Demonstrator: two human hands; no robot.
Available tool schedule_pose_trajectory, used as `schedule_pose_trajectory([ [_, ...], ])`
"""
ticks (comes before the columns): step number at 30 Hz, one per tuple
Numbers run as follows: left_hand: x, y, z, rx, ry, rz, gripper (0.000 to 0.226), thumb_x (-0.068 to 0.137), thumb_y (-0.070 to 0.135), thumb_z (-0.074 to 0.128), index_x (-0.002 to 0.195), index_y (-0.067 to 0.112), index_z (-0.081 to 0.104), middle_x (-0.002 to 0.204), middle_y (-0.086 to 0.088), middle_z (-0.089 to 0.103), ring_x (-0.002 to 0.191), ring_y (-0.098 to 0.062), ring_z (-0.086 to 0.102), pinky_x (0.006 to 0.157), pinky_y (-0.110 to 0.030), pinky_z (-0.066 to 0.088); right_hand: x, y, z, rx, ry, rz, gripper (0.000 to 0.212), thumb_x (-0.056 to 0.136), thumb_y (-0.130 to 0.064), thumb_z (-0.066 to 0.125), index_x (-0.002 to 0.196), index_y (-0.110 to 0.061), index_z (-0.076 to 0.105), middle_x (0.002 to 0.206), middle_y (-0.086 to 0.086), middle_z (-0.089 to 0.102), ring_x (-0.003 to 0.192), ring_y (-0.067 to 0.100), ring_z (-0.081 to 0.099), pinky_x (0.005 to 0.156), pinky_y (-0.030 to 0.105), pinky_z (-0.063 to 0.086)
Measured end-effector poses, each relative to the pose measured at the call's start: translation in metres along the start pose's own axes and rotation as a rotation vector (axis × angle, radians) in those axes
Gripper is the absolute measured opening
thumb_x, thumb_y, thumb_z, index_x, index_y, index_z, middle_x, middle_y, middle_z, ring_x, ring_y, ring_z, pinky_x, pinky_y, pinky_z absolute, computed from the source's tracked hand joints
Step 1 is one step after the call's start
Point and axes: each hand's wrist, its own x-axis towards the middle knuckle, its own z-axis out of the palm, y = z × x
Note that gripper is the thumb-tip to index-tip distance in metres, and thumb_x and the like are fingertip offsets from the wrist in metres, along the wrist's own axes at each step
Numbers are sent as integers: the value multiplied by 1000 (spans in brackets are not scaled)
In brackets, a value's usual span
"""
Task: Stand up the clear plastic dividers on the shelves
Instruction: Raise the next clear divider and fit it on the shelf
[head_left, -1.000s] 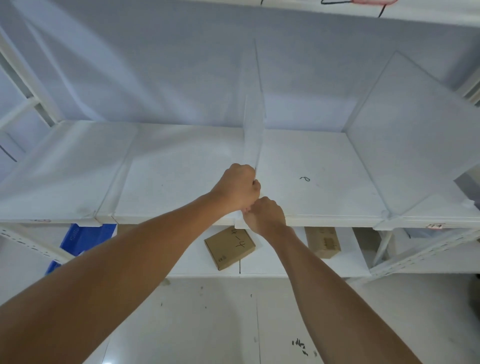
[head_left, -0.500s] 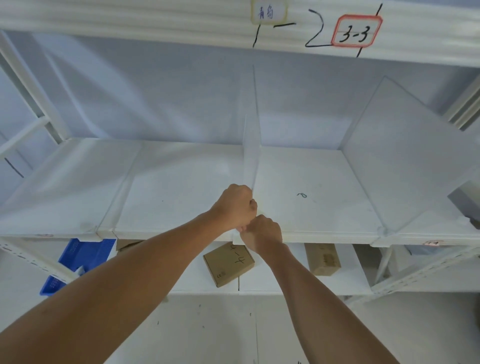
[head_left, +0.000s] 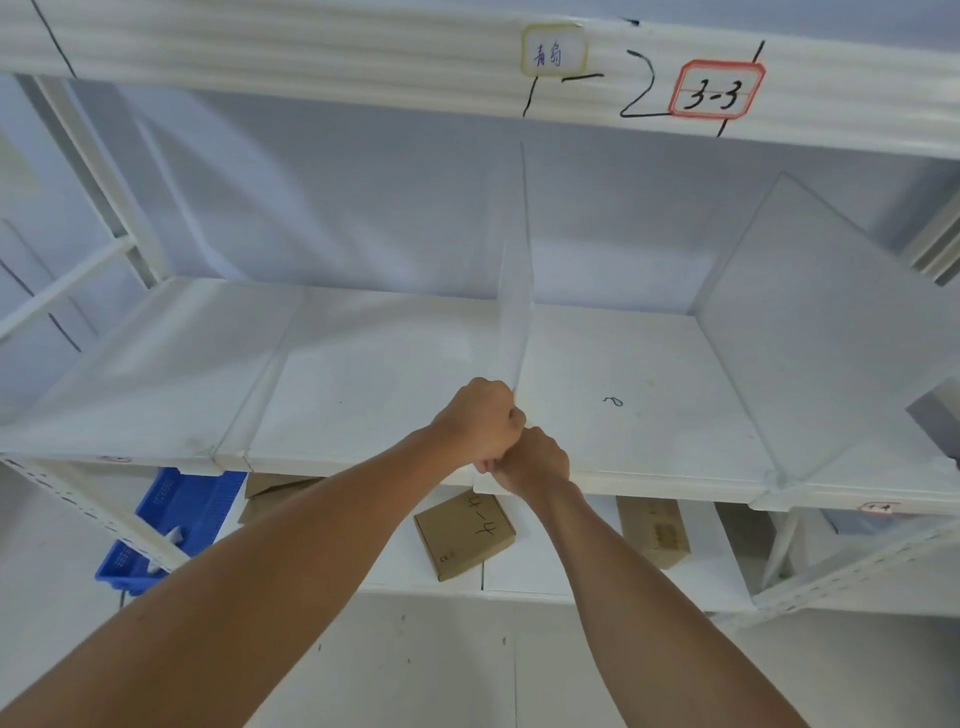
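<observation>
A clear plastic divider stands upright on the white shelf, running from the front edge to the back wall. My left hand is closed on its front lower edge. My right hand grips the divider's base at the shelf lip, touching my left hand. A second clear divider leans tilted to the right at the shelf's right end. A third divider lies flat on the left part of the shelf.
The upper shelf beam carries handwritten labels, one reading 3-3. Below the shelf sit two cardboard boxes and a blue crate. White uprights frame the left side.
The camera view has tilted upward, bringing the upper beam and its labels into sight. Both hands stay closed at the divider's front base, which remains upright.
</observation>
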Motion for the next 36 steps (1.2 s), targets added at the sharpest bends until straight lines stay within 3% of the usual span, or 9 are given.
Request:
schedule_pose_trajectory([
  [6, -6, 6, -1, -15, 22, -7, 49, 102, 13, 37, 57, 6, 55, 65, -22, 76, 54, -28, 75, 75, -35, 65, 13, 7, -3, 66, -112, -88, 11, 93, -19, 56, 94, -14, 65, 82, -1, 61, 80, 20, 61, 70, 29, 47],
  [10, -4, 8, -2, -47, 3, -45, 45, 101, 13, 38, 62, 3, 58, 65, -20, 76, 53, -29, 75, 66, -31, 66, 5, 14, 12, -13, 47, -34, 26, 97, -39, 49, 89, -16, 60, 73, -2, 59, 70, 20, 59, 62, 30, 45],
  [14, -2, 8, -5, -33, -1, -54, 43, 99, 13, 41, 63, -1, 59, 74, -26, 76, 64, -38, 77, 69, -40, 66, 9, 26, 41, 371, 106, -30, 35, 88, -57, 62, 86, -22, 60, 77, -7, 67, 70, 15, 63, 62, 28, 51],
  [16, 0, 7, -6, -36, 14, -64, 40, 98, 15, 43, 70, -7, 61, 82, -31, 75, 74, -44, 75, 74, -51, 64, 10, 32, 49, 581, 97, -12, 29, 81, -51, 75, 87, -24, 64, 81, -11, 68, 77, 13, 65, 72, 30, 54],
  [19, -1, 8, -4, -49, -25, -78, 43, 100, 13, 40, 79, -14, 65, 76, -27, 76, 64, -38, 76, 73, -44, 66, 4, 37, 63, 725, 89, 2, 31, 82, -38, 79, 106, -23, 65, 94, -6, 69, 83, 12, 64, 66, 23, 49],
  [24, -1, 8, -5, -82, -32, -90, 41, 101, 11, 38, 71, -6, 62, 72, -21, 77, 58, -32, 77, 66, -36, 66, 3, 40, 79, 783, 250, -48, 18, 86, -28, 76, 100, -23, 66, 72, -10, 60, 71, 10, 56, 59, 19, 40],
  [28, 0, 7, -2, -62, -12, -99, 40, 102, 13, 40, 72, -3, 62, 69, -17, 77, 52, -25, 75, 61, -31, 64, -1, 40, 84, 838, 251, -88, 27, 82, -31, 81, 98, -21, 62, 63, -11, 49, 58, 5, 47, 59, 16, 42],
  [33, 2, 5, 0, 4, 13, -89, 45, 103, 17, 40, 76, -8, 67, 65, -11, 78, 50, -20, 74, 64, -25, 64, 4, 27, 79, 910, 256, 31, 24, 87, -31, 76, 94, -12, 62, 73, -6, 62, 62, 5, 56, 56, 19, 42],
  [36, 3, 6, 2, 37, 21, -74, 49, 103, 17, 40, 67, -4, 65, 63, -10, 77, 53, -22, 75, 68, -24, 63, 3, 19, 65, 668, 265, 67, 30, 97, -42, 59, 97, -12, 60, 75, -7, 64, 64, 12, 61, 53, 22, 43],
])
